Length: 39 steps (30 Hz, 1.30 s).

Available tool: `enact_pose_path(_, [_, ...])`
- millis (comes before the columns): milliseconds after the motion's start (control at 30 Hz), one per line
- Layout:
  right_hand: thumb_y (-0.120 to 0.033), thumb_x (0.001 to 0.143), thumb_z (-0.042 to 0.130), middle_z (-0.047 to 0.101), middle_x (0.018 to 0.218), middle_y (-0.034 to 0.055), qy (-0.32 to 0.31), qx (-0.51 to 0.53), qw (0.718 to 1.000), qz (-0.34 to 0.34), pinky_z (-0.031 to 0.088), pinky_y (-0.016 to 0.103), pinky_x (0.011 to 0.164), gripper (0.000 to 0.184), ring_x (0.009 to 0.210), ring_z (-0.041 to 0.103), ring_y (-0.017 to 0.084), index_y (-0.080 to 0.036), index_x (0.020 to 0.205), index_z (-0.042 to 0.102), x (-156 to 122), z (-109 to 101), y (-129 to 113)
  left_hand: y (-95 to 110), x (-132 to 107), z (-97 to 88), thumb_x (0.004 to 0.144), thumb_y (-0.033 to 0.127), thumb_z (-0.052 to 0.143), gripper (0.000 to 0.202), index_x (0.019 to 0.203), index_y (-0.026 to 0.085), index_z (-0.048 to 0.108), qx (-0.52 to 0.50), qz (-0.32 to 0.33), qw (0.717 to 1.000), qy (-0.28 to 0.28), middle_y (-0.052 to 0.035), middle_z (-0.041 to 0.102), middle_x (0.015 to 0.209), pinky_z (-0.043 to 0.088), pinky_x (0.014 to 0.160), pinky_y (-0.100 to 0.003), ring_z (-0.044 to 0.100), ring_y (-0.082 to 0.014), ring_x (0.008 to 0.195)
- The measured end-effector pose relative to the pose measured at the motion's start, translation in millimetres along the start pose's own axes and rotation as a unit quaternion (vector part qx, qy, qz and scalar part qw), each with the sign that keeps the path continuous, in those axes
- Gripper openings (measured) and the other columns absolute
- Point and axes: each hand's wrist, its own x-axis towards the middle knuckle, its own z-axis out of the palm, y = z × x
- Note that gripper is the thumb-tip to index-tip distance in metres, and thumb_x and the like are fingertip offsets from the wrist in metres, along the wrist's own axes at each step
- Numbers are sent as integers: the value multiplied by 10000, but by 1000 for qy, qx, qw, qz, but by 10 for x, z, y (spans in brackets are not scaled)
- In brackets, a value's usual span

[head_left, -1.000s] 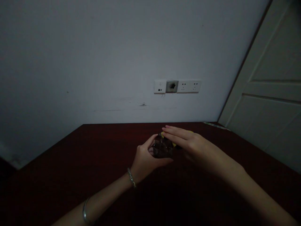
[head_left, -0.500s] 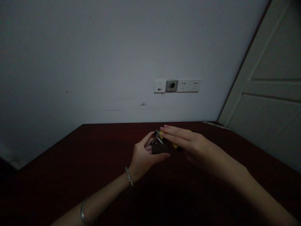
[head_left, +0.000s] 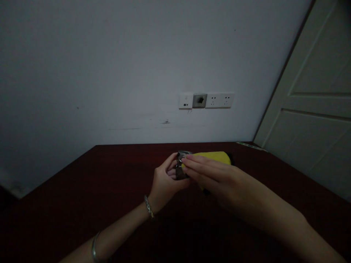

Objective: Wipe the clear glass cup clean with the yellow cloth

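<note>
My left hand point(head_left: 168, 179) is wrapped round a small, glossy, dark see-through object point(head_left: 179, 174), thumb in front and fingers behind. Its exact kind cannot be made out in the dim light. From the right, my right hand point(head_left: 215, 175) lies over the object with its fingers stretched out together. Under and behind those fingers is a yellow cloth point(head_left: 216, 156) with a black edge, pressed against the object's face. Part of the cloth and most of the object's right side are hidden by my right hand.
A dark red tabletop point(head_left: 109, 175) runs back to a pale wall point(head_left: 123, 65). Sockets and switches point(head_left: 207, 100) sit on the wall above the table. A white panelled door point(head_left: 315, 109) stands at the right. A pale strip point(head_left: 251, 146) lies along the far right table edge.
My right hand has shifted slightly down and left across the object, its wrist turned. Much more of the yellow cloth now shows behind the fingers. My left hand has barely moved.
</note>
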Motion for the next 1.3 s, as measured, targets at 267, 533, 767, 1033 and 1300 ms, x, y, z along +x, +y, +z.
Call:
enact_pose_path(267, [92,763,387,515,1356,75,3,45,999,20,379,350,1072,601,1260,468,174,-158,1295,514,-48,10,130,11,-11,21,488,148,842,847,1259,125,493,-4,-1,1000,-12,-147,664,1142,590,798,-313,676,-253,960])
enact_pose_path(533, [114,677,372,537,1336,51,32,70,996,35,420,332,1043,712,1235,496,167,-207,1295,520,-55,-16,104,42,7,39,455,154,850,856,1236,100,504,-17,-13,1000,-6,-167,658,1146,590,784,-309,678,-258,950])
enact_pose_path(767, [120,704,352,488,1387,25,33,107,993,30,395,317,1066,724,1282,438,137,-219,1333,469,-85,34,136,10,13,17,521,175,832,810,1255,107,495,-23,8,1000,-10,-166,640,1183,578,821,-316,659,-264,1002])
enact_pose_path(1033, [64,771,434,567,1310,15,59,184,978,79,375,406,1079,613,1228,505,170,-244,1295,512,-111,-6,333,49,-120,49,500,189,850,881,1285,95,462,-1,-6,999,-53,-174,635,1181,584,795,-323,666,-272,974])
enact_pose_path(1300, [-186,811,617,436,1422,57,85,261,956,106,361,449,1072,576,1287,430,224,-276,1346,424,-67,170,371,113,-85,65,520,220,843,760,1198,105,518,-51,-14,997,-58,-148,676,1105,566,810,-329,670,-258,959])
